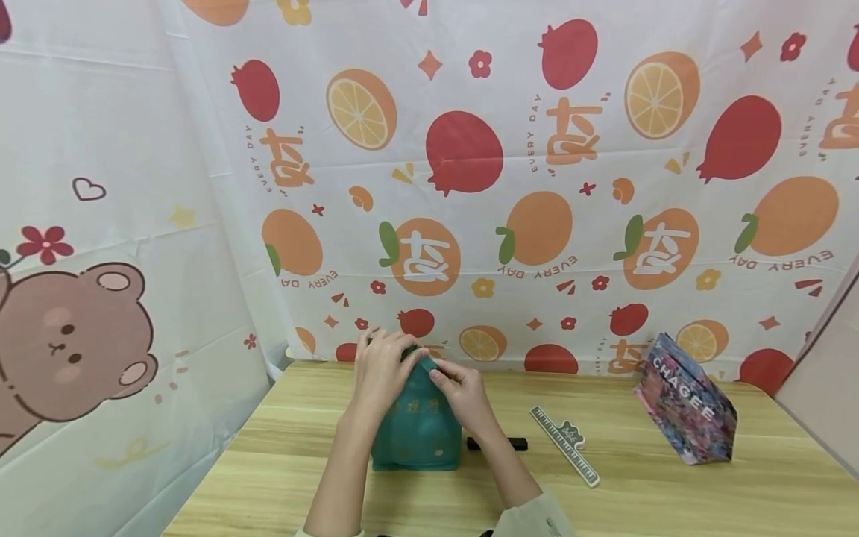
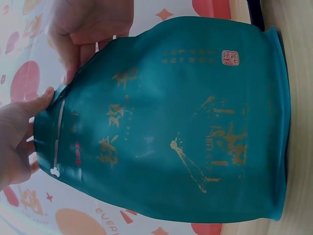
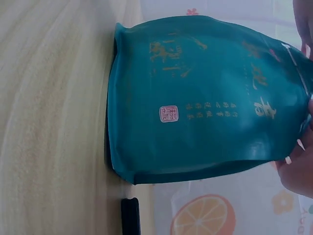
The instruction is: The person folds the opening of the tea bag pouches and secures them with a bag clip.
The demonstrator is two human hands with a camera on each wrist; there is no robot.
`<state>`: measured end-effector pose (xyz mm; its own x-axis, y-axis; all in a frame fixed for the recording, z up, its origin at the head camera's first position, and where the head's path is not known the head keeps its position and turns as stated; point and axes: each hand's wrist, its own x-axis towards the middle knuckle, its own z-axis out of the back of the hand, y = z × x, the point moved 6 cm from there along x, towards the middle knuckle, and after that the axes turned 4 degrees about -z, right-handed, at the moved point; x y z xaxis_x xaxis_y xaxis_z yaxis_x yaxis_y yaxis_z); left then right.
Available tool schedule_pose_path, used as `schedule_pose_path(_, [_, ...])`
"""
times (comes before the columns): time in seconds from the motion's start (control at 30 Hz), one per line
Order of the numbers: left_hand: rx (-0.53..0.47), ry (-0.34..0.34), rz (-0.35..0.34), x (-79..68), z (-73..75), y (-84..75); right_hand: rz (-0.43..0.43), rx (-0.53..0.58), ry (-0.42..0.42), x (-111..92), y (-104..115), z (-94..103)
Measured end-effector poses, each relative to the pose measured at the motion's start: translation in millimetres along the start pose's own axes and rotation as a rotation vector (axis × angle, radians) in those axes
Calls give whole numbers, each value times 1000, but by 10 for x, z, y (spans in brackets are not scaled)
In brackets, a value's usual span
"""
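A teal foil tea pouch (image 1: 416, 432) with gold characters stands upright on the table. My left hand (image 1: 382, 369) grips its top edge from the left, its thumb along the near face in the left wrist view. From the right, my right hand (image 1: 463, 391) pinches the top corner between thumb and fingers. The pouch's top (image 2: 46, 122) is narrowed between the two hands, and a pale strip (image 2: 59, 132) runs across the front just below it. Fingers behind the pouch are partly hidden.
Just right of the pouch lies a small black bar (image 1: 517, 444), partly behind my right forearm. Farther right are a long ruler-like piece (image 1: 564, 445) with a dark ornament and a patterned CHAGEE bag (image 1: 691, 403). A fruit-printed cloth (image 1: 470, 313) hangs behind the table (image 1: 282, 447).
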<state>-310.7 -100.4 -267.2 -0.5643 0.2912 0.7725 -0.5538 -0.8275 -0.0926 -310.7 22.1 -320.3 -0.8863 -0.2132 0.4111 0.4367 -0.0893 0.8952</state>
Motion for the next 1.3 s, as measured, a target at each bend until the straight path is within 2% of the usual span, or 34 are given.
schedule_pose_path(0.17, [11, 42, -10, 10, -17, -18, -63, 7, 38, -16, -51, 39])
schedule_pose_path(0.3, [-1, 86, -10, -14, -33, -44, -71, 2, 31, -21, -55, 52])
schedule_pose_path(0.43, [-20, 89, -8, -50, -47, -52, -67, -13, 5, -36, -44, 53])
schedule_pose_path(0.7, [-15, 33, -4, -80, -52, -54, -81, 24, -43, -38, -60, 44])
schedule_pose_path(0.93, [-5, -58, -22, -137, -44, -85, -65, 32, -62, -42, -88, 48])
schedule_pose_path(1.1, [-13, -77, -21, -173, -33, -100, -45, 44, 10, -70, -126, 45])
schedule_pose_path(1.3, [-34, -97, -19, -178, -30, -100, -86, 41, 134, -102, -172, 68])
